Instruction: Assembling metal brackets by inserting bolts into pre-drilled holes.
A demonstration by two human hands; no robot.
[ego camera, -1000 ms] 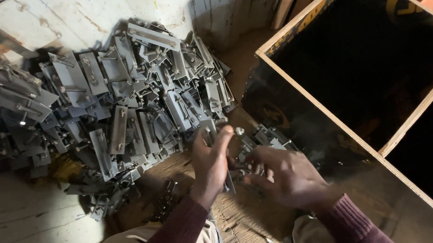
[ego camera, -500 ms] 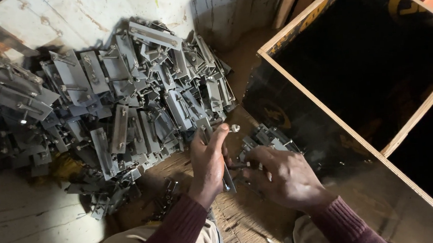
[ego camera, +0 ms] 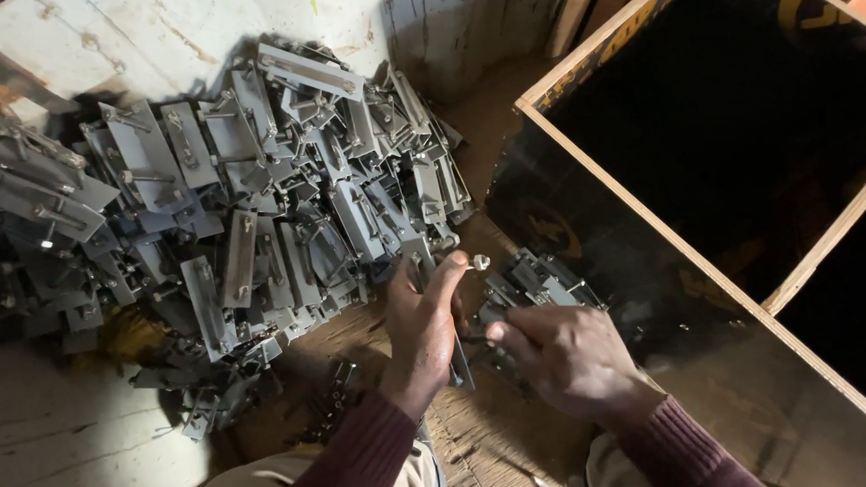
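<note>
My left hand (ego camera: pixel 423 329) grips a flat grey metal bracket (ego camera: pixel 437 303) upright, thumb and forefinger near a small pale bolt (ego camera: pixel 479 263) at its top. My right hand (ego camera: pixel 565 356) rests just right of it, fingers curled on the lower end of the same bracket, over a small cluster of grey metal parts (ego camera: pixel 535 279). A large heap of similar grey brackets with bolts (ego camera: pixel 241 215) lies to the left and behind both hands. Both sleeves are dark red.
A big wooden-framed crate with a dark lining (ego camera: pixel 748 154) stands at the right, its rim close to my right hand. A whitewashed wall (ego camera: pixel 140 31) is behind the heap. Worn wooden boards (ego camera: pixel 485 441) lie under my hands.
My left hand has shifted slightly, its fingers closing further round the top of the bracket by the bolt. My right hand has stayed low beside it. The heap has not moved.
</note>
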